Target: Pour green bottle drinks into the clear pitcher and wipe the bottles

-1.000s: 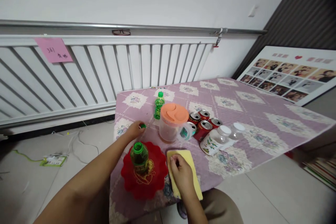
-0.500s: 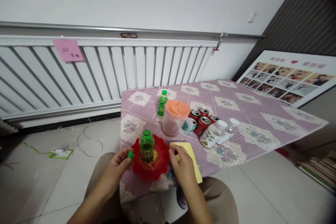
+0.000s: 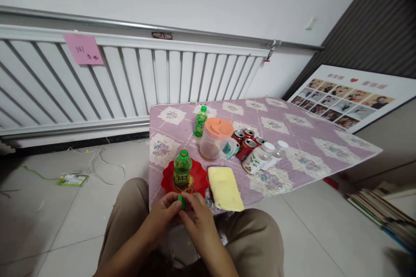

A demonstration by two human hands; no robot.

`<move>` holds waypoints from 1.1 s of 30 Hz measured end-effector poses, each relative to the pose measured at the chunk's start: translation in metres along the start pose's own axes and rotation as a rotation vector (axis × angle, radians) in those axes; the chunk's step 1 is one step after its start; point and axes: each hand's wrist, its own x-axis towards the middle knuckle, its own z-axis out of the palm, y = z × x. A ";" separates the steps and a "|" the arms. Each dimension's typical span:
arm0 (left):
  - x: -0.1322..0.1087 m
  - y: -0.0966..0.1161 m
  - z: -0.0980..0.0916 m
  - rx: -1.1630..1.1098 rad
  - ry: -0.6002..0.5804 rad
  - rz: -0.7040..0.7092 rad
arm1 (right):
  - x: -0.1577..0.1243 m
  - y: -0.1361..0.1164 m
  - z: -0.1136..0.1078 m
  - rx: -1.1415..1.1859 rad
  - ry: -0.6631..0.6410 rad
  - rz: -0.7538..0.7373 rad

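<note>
A small green bottle cap (image 3: 182, 202) is pinched between the fingertips of my left hand (image 3: 166, 210) and my right hand (image 3: 197, 214), close to the table's front edge. Both hands are closed on it. Just beyond them an uncapped green plastic bottle (image 3: 182, 171) stands upright on a red scalloped plate (image 3: 203, 175). A folded yellow cloth (image 3: 225, 188) lies to the right of the plate. Behind the plate stands a clear plastic pitcher (image 3: 209, 146) with an orange lid.
Past the pitcher stands a capped green bottle (image 3: 200, 122). To its right are several red drink cans (image 3: 246, 149) and two white-capped bottles (image 3: 258, 159). A floral cloth covers the table (image 3: 299, 166). A radiator (image 3: 130, 82) runs along the wall; cables (image 3: 97, 166) lie on the floor.
My right hand has left the yellow cloth's edge and come left to the cap. My left hand has brought the cap to the right and nearer me. The view has shifted slightly.
</note>
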 end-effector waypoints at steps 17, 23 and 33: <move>0.045 0.044 -0.022 0.756 0.264 0.701 | 0.068 -0.022 -0.049 0.253 0.225 0.150; 0.079 0.044 -0.015 0.884 0.260 0.808 | 0.120 -0.050 -0.062 -0.124 0.098 -0.065; 0.094 0.034 -0.015 0.841 0.240 0.865 | 0.147 -0.055 -0.061 -0.382 -0.183 -0.278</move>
